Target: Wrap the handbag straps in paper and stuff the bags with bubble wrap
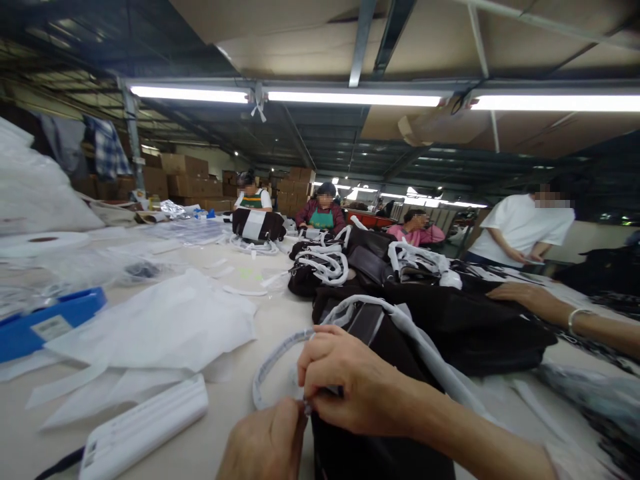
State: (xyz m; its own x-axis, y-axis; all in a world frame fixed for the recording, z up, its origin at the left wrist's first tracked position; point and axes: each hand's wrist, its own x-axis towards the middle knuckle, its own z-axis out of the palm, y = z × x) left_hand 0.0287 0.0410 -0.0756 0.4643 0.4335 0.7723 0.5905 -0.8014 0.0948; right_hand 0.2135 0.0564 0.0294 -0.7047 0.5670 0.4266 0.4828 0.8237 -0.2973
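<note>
A black bag [380, 433] lies on the table in front of me, partly covered by my right arm. Its strap [267, 367], wrapped in whitish material, curves out to the left and back toward my fingers. My left hand [267, 440] is closed at the strap's near end, beside the bag's edge. My right hand [350, 380] pinches at the same spot, thumb and fingers meeting the left fingertips. A small pale bit shows between them, too small to make out. Another wrapped strap [415, 327] arches over the bag behind my right hand.
More black bags [450, 320] with wrapped straps are piled beyond. White sheets [165, 320], a blue tray [55, 323] and a white power bank-like device [145, 427] lie left. A co-worker's hand [525, 293] with a bracelet rests on a bag at right. Other people work farther back.
</note>
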